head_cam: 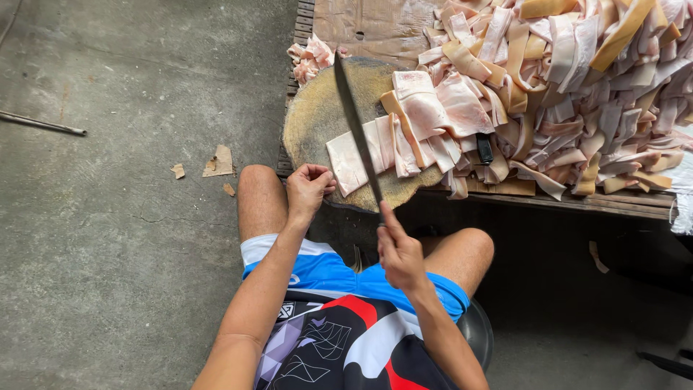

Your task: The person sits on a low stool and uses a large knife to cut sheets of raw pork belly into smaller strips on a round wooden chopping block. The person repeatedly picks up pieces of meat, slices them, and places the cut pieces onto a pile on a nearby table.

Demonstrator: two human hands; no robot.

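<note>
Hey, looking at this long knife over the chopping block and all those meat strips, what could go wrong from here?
1. The left hand rests at the round block edge, near the long knife; a slip might cut it.
2. The right hand grips the knife above bare knees, so a dropped blade may hit them.
3. The piled strips reach the table edge; some may slide off.

Meat strips (375, 148) on chopping block (314, 119), heap (577, 87) to its right.
</note>
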